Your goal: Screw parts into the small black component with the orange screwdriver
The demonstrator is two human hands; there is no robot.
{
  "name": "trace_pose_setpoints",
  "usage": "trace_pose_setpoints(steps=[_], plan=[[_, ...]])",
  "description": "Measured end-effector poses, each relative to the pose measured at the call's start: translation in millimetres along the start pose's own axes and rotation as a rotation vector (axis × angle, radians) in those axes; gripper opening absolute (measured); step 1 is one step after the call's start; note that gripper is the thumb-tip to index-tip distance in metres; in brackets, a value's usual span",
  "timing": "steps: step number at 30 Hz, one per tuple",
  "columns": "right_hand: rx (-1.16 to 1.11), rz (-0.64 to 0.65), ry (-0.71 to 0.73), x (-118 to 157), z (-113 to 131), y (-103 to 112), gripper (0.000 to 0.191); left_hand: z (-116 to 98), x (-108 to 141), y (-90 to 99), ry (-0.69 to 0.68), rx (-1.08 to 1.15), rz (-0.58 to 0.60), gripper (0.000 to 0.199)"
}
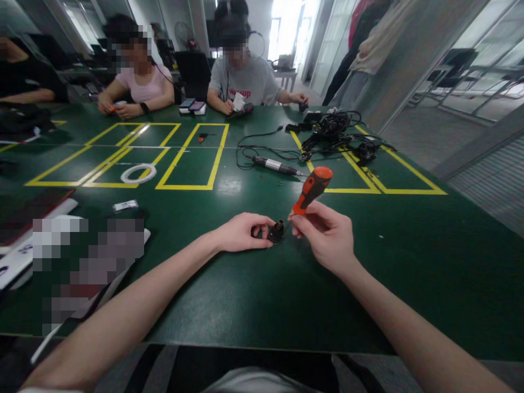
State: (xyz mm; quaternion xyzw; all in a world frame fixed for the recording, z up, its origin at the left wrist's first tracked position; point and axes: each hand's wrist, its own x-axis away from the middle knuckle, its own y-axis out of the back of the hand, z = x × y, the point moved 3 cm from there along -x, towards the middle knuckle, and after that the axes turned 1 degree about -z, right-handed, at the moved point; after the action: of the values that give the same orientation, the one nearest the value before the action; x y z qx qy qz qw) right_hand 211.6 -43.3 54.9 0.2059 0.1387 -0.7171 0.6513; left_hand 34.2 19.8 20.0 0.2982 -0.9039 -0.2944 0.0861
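A small black round part [276,233] with a narrow stub on top stands on the green table. My left hand [248,232] grips it from the left between thumb and fingers. In my right hand [325,229] is a screwdriver with an orange and dark grey handle [311,191], tilted with its handle up and to the right. Its shaft points down toward the right side of the black part; whether the tip touches it I cannot tell. Beyond my hands lies a black and silver corded power screwdriver [275,165], with tiny bits on the table near its tip.
Tangled black cables [333,128] lie at the back right, and a white ring coil [138,173] at the left. Yellow tape [184,188] marks boxes on the table [204,305]. Bags and papers are at the near left. Several people sit or stand across the table.
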Motion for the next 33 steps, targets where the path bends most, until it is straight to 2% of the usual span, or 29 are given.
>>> trace_pose_setpoints(steps=[11,27,30,33], plan=[[-0.117,0.016,-0.073,2.2,-6.4,-1.9,0.025,-2.2,0.0,-2.2,0.001,-0.076,-0.034,0.023],[-0.008,-0.034,-0.018,-1.0,-2.0,2.5,0.008,-1.1,0.3,-2.8,-0.001,-0.124,-0.062,0.027],[-0.004,-0.021,0.007,-0.7,-1.4,1.3,0.004,-1.4,0.1,-3.0,0.009,-0.108,-0.055,0.026],[-0.047,0.031,0.001,0.1,-3.3,-1.7,0.011,-1.8,0.2,-2.9,0.009,-0.083,-0.047,0.024]])
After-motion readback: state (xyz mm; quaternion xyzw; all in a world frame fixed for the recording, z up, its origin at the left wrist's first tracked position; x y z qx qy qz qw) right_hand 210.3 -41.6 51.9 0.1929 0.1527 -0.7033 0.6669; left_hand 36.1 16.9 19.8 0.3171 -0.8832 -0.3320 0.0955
